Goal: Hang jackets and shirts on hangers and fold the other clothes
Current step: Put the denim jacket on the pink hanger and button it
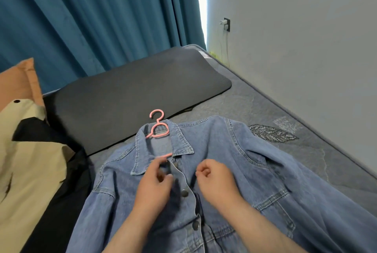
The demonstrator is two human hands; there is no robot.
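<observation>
Head cam: lower centre, left hand (154,181) pinches blue denim jacket (255,181) placket, right hand (216,179) clenched beside, likely buttoning over pink plastic hanger (158,128).

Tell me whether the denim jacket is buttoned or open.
Partly buttoned. The denim jacket has its lower snaps fastened; at the collar the placket gapes, showing the pink hanger.

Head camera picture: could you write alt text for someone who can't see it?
Two bare hands, left hand and right hand, work at the buttoned front of a blue denim jacket lying on a grey bed with a pink hanger in its collar. A beige and black garment lies to the left, before blue curtains.
</observation>
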